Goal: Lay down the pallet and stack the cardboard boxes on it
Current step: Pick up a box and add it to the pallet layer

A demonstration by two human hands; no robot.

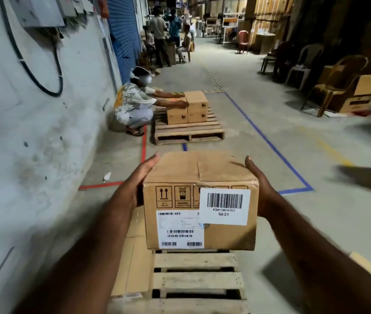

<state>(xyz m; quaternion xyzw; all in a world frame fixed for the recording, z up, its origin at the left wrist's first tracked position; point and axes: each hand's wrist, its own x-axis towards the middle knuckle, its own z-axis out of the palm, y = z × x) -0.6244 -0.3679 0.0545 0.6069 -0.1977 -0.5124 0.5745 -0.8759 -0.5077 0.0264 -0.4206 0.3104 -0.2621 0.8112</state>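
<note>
Both arms reach straight forward, forearms nearly parallel. The left hand (138, 181) lies flat against the left side of a brown cardboard box with white barcode labels (200, 200), fingers pointing ahead along its upper edge. The right hand (260, 189) mirrors it on the right side, palm pressed inward, fingertips rising just above the top edge. The two hands clamp the one box between them rather than curling under it. The box sits level over the far end of a pale slatted wooden pallet (197, 279) lying flat on the grey concrete floor (270, 123); whether its underside touches the slats cannot be told. Flat cardboard surfaces (132, 264) lie just beside the pallet's left edge. Further down the aisle a second wooden pallet (189, 131) carries three or four small brown boxes (188, 108), and a crouching person in a white mask (136, 103) has both hands on them.
</note>
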